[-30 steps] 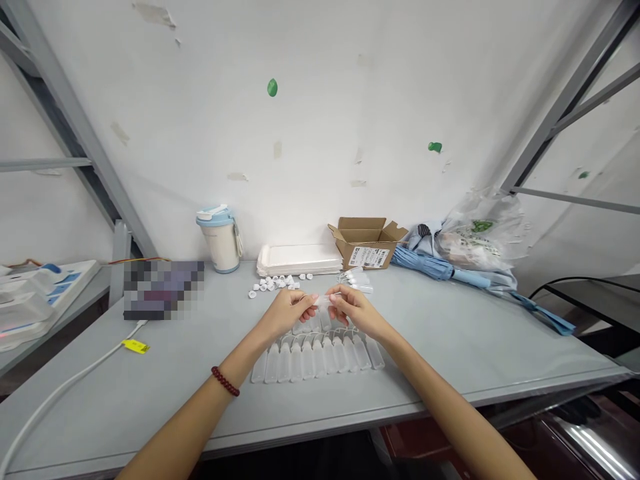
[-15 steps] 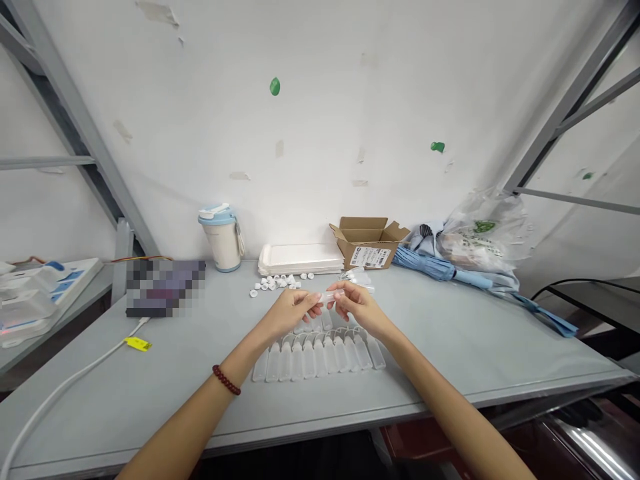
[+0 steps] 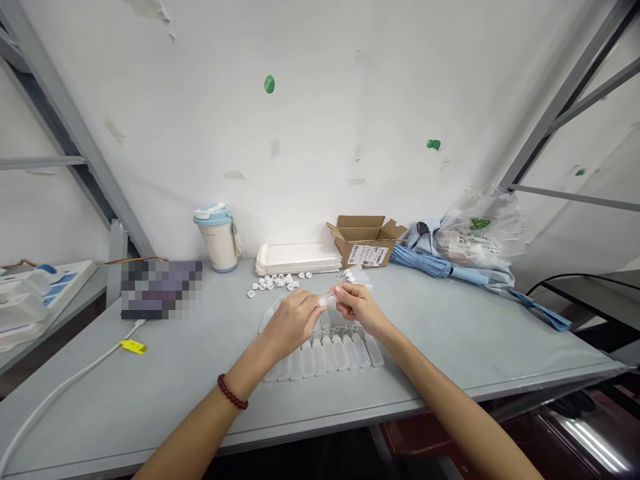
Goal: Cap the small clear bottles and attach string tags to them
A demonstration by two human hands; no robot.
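Observation:
Just above the table, a small translucent plastic bottle [image 3: 329, 300] is held between my two hands. My left hand [image 3: 290, 319] is closed around its left end, back of the hand upward, so that end is mostly hidden. With thumb and fingers my right hand [image 3: 361, 308] pinches the other end. Below them a row of similar translucent bottles [image 3: 333, 353] with looped cap straps lies side by side. More of these lie behind that row, partly covered by my left hand. White caps [image 3: 275, 283] are scattered beyond my left hand.
White trays [image 3: 300, 257] are stacked by the wall, beside an open cardboard box [image 3: 367, 243]. A few bottles [image 3: 356, 275] lie before the box. A tumbler [image 3: 219, 240] stands left; a blue umbrella [image 3: 425, 261] and plastic bag [image 3: 480, 233] lie right. A white cable [image 3: 75, 377] crosses the table's left side.
My left hand has rolled over, its back now facing up, and covers more of the bottle. My right hand stays at the other end. The view has shifted slightly.

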